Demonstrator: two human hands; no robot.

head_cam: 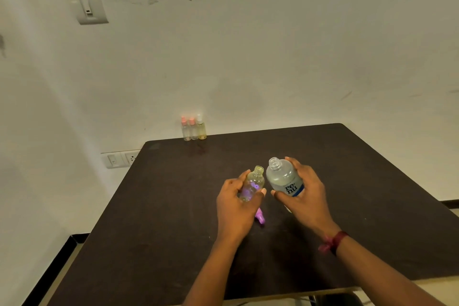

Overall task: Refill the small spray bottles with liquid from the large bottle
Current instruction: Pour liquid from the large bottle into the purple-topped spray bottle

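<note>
Above the bench [161, 218], left grip [233, 202] holds the uncapped small bottle [253, 181]; right grip [308, 194] clasps the open large bottle [283, 177].

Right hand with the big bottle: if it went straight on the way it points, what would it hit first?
Probably nothing on the table: the right hand gripping the large bottle points past the small bottle, toward the wall. Depth is uncertain.

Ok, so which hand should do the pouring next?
Right. The right hand grips the uncapped large renu bottle, its neck close beside the open mouth of the small spray bottle. The left hand holds that small bottle, so it probably suits steadying it.
</note>
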